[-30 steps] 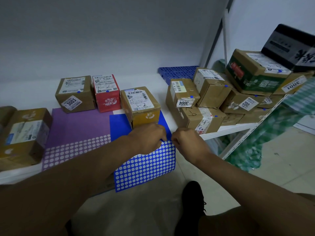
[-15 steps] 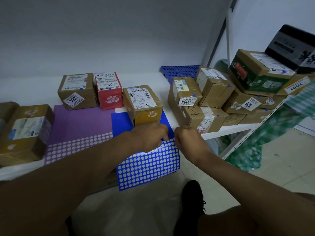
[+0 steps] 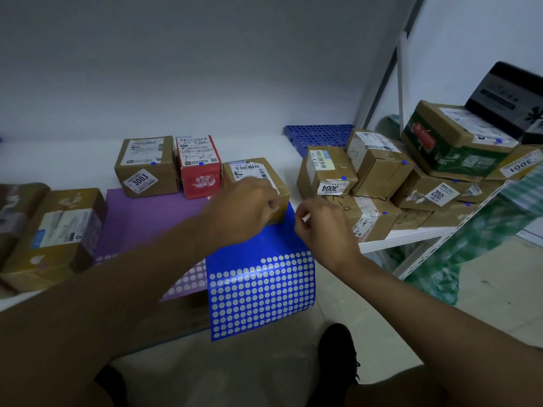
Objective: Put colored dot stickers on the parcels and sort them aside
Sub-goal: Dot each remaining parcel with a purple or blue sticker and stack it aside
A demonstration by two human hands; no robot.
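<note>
The right hand (image 3: 320,227) pinches something tiny, seemingly a dot, its grip narrow, while the left hand (image 3: 244,211), fingers curled, steadies the unmarked parcel (image 3: 252,177) at twelve o'clock of the blue sticker sheet (image 3: 261,286); neighbouring parcels already wear dots.

Piled parcels (image 3: 379,171) block right; purple sheet (image 3: 152,212) lies open.

A parcel depot's sorting room: taped cardboard parcels (image 3: 379,168) with shipping labels and pickup numbers heap at two o'clock on a white metal shelf (image 3: 411,235); more line up at eleven o'clock against bare walls.
</note>
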